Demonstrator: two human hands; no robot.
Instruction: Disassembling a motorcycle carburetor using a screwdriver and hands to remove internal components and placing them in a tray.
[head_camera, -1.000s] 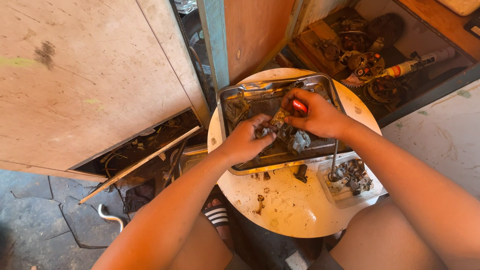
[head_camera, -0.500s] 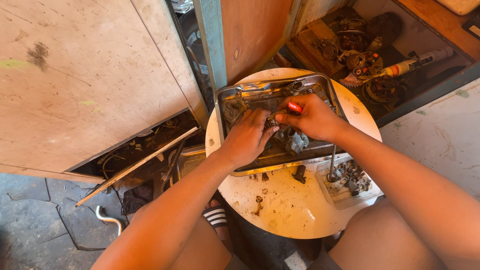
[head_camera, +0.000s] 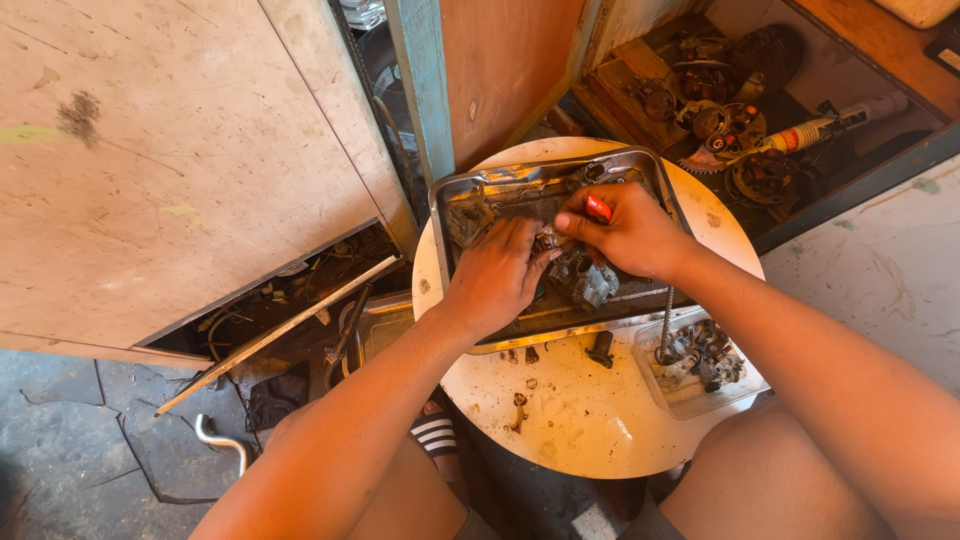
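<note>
Nearest the camera, a round white table (head_camera: 580, 420) carries rust stains and small loose metal bits. On its right near side sits a clear plastic container (head_camera: 690, 385) of small dark parts, with a threaded rod (head_camera: 667, 320) standing in it. Just beyond lies a shallow metal tray (head_camera: 455, 200), dirty and wet-looking. Both forearms reach in from the near edge and meet over the tray centre. Left hand (head_camera: 495, 275): palm down, fingers curled together, tips pressing on a grey metal engine part (head_camera: 585, 280) that sits in the tray. Right hand (head_camera: 630, 232): fingers closed round a red-handled tool (head_camera: 598, 208), tip directed down at the part; tool end itself hidden. Left of the table, a large worn wooden panel (head_camera: 170, 150). Far right, an open compartment holds gears and round metal parts (head_camera: 720, 110) plus a tube with a red nozzle (head_camera: 830, 125).
</note>
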